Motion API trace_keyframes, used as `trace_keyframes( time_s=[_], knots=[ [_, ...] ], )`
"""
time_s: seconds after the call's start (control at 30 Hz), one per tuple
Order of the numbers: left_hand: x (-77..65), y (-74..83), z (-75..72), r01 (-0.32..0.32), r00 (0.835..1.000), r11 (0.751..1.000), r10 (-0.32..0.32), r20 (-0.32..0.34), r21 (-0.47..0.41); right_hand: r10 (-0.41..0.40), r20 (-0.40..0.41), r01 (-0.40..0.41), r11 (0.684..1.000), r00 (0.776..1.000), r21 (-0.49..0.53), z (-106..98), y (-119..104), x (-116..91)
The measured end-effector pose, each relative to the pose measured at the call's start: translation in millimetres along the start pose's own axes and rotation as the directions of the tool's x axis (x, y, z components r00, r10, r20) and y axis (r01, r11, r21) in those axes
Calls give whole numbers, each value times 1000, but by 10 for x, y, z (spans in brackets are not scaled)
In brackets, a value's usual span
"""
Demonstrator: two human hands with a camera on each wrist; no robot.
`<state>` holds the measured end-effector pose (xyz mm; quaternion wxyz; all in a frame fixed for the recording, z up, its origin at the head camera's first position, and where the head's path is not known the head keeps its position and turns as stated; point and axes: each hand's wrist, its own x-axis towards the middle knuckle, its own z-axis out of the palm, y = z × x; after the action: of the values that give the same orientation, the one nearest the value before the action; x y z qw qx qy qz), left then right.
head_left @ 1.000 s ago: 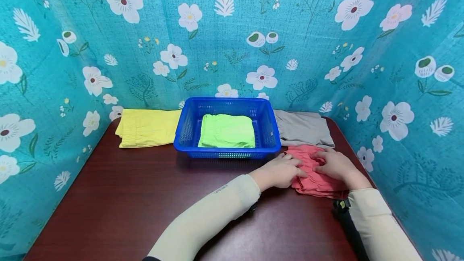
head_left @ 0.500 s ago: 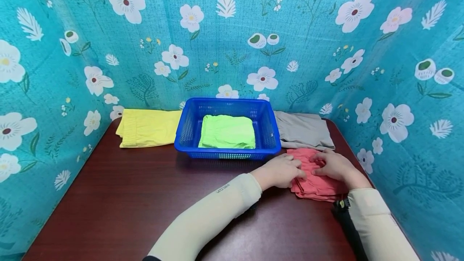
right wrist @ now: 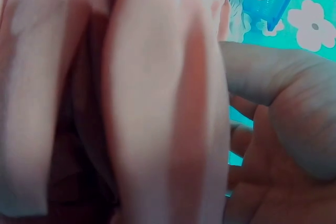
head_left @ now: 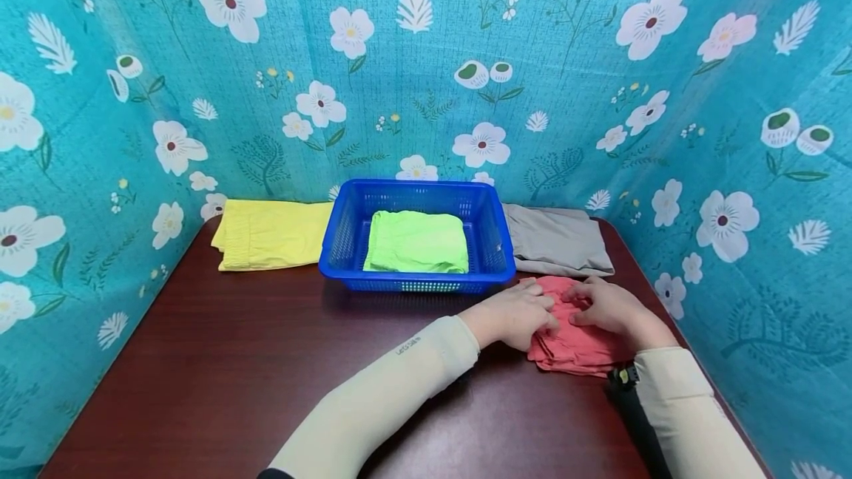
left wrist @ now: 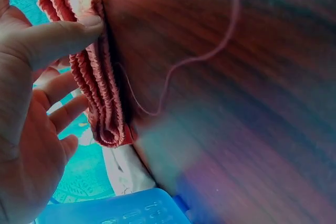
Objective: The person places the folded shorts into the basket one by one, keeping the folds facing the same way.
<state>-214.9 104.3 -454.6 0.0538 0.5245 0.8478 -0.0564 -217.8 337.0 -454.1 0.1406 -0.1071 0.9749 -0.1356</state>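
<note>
Folded coral-red pants (head_left: 566,342) lie on the right side of the table, their gathered elastic waistband (left wrist: 97,87) facing left. My left hand (head_left: 515,314) holds the waistband end, thumb on the near side and fingers over the far side. On the right part of the same pants, my right hand (head_left: 615,309) grips the cloth with bent fingers and thumb. Cloth (right wrist: 152,98) fills much of the right wrist view, blurred, with the thumb against its edge. Some fingertips are hidden by the fabric.
A blue plastic basket (head_left: 416,277) holds folded lime-green pants (head_left: 419,242) at the back middle. Folded yellow cloth (head_left: 279,235) lies left of it, folded grey cloth (head_left: 562,239) right. A flowered curtain (head_left: 413,58) borders the dark wooden table (head_left: 266,346).
The red pants have shifted slightly toward the table's front, away from the grey cloth. Both hands stay on them, with only small finger movements.
</note>
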Motion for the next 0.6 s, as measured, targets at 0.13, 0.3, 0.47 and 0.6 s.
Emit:
trace_keyframes(
  time_s=[0.13, 0.3, 0.47, 0.6],
  knots=[
    [-11, -6, -14, -18, 1000, 1000, 18, 4, -17, -16, -6, 16, 1000, 1000, -5, -4, -47, -21],
    [-44, 6, -40, -11, 999, 999, 13, 38, -48, -32, -6, 32, 999, 999, -11, 10, -96, -36],
    [-85, 7, -61, -9, 998, 998, 13, 61, -60, -40, -8, 40, 999, 999, -17, 16, -136, -47],
    [-116, -10, -49, -10, 998, 997, 15, 56, -81, -36, -2, 36, 999, 999, -21, 33, -163, -52]
  ],
)
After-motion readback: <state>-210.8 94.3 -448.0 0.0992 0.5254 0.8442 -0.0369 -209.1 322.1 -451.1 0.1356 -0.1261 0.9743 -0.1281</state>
